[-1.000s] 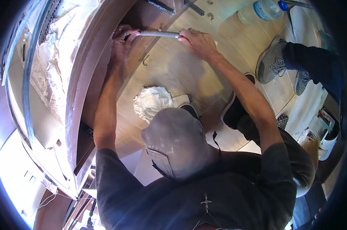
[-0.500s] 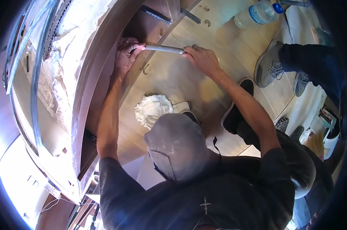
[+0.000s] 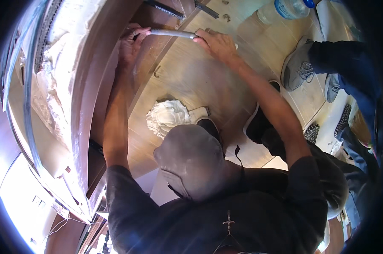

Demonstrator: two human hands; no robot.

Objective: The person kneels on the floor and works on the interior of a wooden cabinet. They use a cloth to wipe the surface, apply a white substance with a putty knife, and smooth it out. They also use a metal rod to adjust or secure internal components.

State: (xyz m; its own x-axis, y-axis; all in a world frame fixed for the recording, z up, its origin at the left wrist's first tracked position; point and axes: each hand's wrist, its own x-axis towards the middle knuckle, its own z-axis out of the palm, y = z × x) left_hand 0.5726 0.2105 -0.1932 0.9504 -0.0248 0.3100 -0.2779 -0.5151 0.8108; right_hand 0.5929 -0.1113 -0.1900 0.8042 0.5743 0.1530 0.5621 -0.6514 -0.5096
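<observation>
A slim grey metal bar (image 3: 172, 33) spans the gap between my two hands, roughly level across the view. My left hand (image 3: 131, 45) grips its left end with fingers bent, close against a brown wooden panel (image 3: 101, 67). At the bar's other end is my right hand (image 3: 217, 45), fingers closed round it above the tiled floor. Just beyond, two dark metal rails (image 3: 165, 9) are fixed along the brown woodwork.
A crumpled white cloth (image 3: 168, 117) lies on the floor near my left knee (image 3: 191, 161). Far right stand a water bottle (image 3: 286, 8) and another person's grey shoe (image 3: 299, 65). Curved metal strips (image 3: 30, 97) line the left side. Patterned slippers (image 3: 312, 133) appear at right.
Both hands and the bar have shifted farther away and slightly left, still gripping it at both ends. At the right, the slippers have changed position and a blue-clad leg shows behind them.
</observation>
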